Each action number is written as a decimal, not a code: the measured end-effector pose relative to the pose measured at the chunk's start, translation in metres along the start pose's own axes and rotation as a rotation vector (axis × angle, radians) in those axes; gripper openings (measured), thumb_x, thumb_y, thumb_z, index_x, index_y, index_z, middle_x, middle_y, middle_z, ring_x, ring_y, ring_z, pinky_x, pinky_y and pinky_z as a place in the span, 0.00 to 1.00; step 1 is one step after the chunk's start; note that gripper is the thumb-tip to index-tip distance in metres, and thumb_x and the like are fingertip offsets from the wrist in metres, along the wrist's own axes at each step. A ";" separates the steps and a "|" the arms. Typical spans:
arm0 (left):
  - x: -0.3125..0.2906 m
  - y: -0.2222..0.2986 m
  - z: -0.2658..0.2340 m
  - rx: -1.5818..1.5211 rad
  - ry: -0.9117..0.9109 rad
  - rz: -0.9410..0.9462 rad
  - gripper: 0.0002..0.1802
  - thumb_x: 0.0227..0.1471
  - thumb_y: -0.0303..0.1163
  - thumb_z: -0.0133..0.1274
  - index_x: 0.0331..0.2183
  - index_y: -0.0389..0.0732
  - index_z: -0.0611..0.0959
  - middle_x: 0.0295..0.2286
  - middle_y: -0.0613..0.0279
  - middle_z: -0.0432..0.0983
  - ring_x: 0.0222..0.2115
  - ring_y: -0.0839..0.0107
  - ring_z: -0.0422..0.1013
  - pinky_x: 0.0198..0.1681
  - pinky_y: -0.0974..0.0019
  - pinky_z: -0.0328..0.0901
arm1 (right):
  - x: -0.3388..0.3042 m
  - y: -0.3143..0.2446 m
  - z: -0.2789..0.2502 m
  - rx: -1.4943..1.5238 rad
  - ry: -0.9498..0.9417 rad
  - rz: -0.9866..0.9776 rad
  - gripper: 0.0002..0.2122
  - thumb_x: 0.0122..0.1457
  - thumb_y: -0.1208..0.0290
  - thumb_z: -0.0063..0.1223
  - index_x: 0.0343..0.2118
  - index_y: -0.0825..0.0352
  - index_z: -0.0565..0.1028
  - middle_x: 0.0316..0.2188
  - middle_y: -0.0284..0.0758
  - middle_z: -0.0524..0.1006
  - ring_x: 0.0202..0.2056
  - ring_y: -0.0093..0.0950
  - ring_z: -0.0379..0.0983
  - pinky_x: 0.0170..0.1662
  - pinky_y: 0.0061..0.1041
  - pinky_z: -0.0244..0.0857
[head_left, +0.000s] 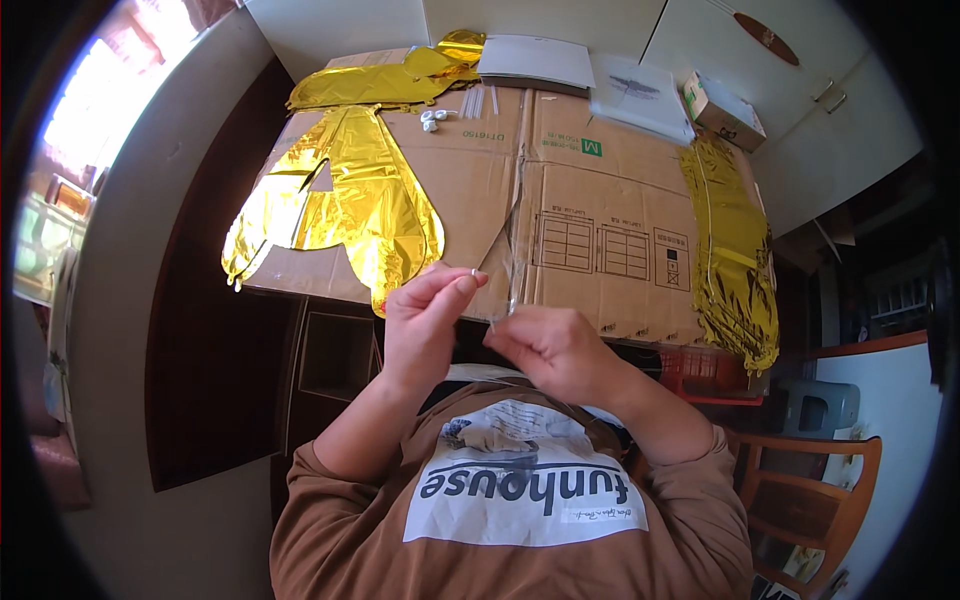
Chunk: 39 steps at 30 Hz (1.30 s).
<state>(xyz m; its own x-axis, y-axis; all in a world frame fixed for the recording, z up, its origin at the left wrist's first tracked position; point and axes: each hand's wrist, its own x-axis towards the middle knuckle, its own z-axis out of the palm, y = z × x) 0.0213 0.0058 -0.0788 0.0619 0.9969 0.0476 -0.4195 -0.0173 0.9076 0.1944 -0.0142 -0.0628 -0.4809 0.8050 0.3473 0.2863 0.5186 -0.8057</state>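
Observation:
My left hand (425,322) is raised at the cardboard's near edge, thumb and forefinger pinched around a small white bit that barely shows between the fingertips. Just right of it and lower, my right hand (556,345) is closed in a pinch. A thin clear strand or strip seems to show near its fingertips, too faint to name. Flat on the cardboard (590,190), beyond my left hand, lies a gold foil balloon (345,200) shaped like a letter A. One of its legs reaches close to my left hand.
More gold foil (370,84) lies at the far left, and a crinkled gold foil piece (735,250) along the right edge. Small white rolls (435,120), clear straws (480,101), a white box (535,62), a plastic sleeve (640,95) and a carton (724,110) sit behind. A wooden chair (865,480) stands right.

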 end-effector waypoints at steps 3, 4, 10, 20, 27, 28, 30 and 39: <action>-0.004 -0.004 -0.004 0.589 -0.126 0.404 0.06 0.46 0.20 0.56 0.32 0.36 0.83 0.21 0.66 0.70 0.20 0.79 0.65 0.23 0.73 0.59 | 0.010 -0.025 -0.021 -0.080 -0.008 -0.033 0.03 0.54 0.73 0.54 0.27 0.65 0.74 0.21 0.38 0.71 0.24 0.36 0.71 0.27 0.30 0.65; -0.006 -0.007 -0.005 0.655 -0.203 0.475 0.07 0.44 0.20 0.57 0.31 0.36 0.83 0.20 0.64 0.69 0.20 0.77 0.66 0.22 0.72 0.59 | 0.016 -0.030 -0.030 -0.108 -0.015 -0.032 0.03 0.54 0.73 0.54 0.27 0.65 0.74 0.21 0.38 0.71 0.23 0.36 0.71 0.27 0.30 0.64; -0.015 0.005 0.005 0.184 -0.437 0.083 0.07 0.49 0.20 0.54 0.33 0.36 0.84 0.20 0.68 0.69 0.22 0.81 0.64 0.25 0.76 0.58 | 0.019 0.014 -0.028 0.102 0.028 0.135 0.04 0.55 0.73 0.52 0.26 0.67 0.74 0.20 0.37 0.71 0.23 0.32 0.70 0.27 0.27 0.63; -0.017 0.012 0.003 0.413 -0.585 0.144 0.08 0.48 0.21 0.55 0.33 0.37 0.84 0.19 0.64 0.70 0.21 0.76 0.67 0.24 0.71 0.59 | 0.029 0.003 -0.046 0.161 0.055 0.068 0.04 0.57 0.76 0.52 0.26 0.68 0.74 0.22 0.32 0.73 0.24 0.23 0.69 0.29 0.20 0.62; -0.006 0.006 -0.003 0.843 -0.419 0.453 0.08 0.43 0.20 0.57 0.30 0.40 0.84 0.17 0.62 0.66 0.19 0.70 0.65 0.22 0.70 0.58 | 0.024 -0.022 -0.054 0.228 -0.146 0.004 0.05 0.57 0.74 0.52 0.27 0.69 0.74 0.23 0.36 0.74 0.26 0.26 0.72 0.31 0.23 0.65; -0.013 0.007 0.002 0.685 -0.516 0.333 0.07 0.45 0.20 0.56 0.31 0.38 0.84 0.17 0.63 0.66 0.20 0.73 0.65 0.23 0.71 0.59 | 0.032 -0.022 -0.061 0.175 -0.035 0.054 0.06 0.57 0.73 0.52 0.27 0.69 0.74 0.23 0.35 0.74 0.26 0.25 0.72 0.31 0.23 0.64; -0.017 0.027 0.010 0.329 -0.533 0.117 0.05 0.46 0.21 0.55 0.29 0.33 0.83 0.18 0.64 0.68 0.20 0.75 0.65 0.24 0.71 0.58 | 0.033 0.000 -0.052 0.087 -0.041 0.082 0.06 0.58 0.72 0.51 0.28 0.69 0.74 0.23 0.37 0.75 0.27 0.27 0.73 0.31 0.25 0.65; -0.009 0.023 0.012 0.276 -0.531 0.269 0.05 0.48 0.19 0.53 0.30 0.32 0.82 0.22 0.59 0.73 0.24 0.74 0.67 0.26 0.73 0.61 | 0.026 0.001 -0.049 0.136 -0.041 0.074 0.06 0.55 0.71 0.54 0.26 0.67 0.75 0.21 0.38 0.75 0.24 0.31 0.73 0.31 0.27 0.66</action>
<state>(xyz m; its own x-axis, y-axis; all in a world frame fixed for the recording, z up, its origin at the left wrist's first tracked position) 0.0220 -0.0044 -0.0535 0.4554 0.7834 0.4231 -0.2390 -0.3502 0.9057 0.2228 0.0215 -0.0310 -0.4969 0.8256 0.2673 0.2089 0.4128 -0.8866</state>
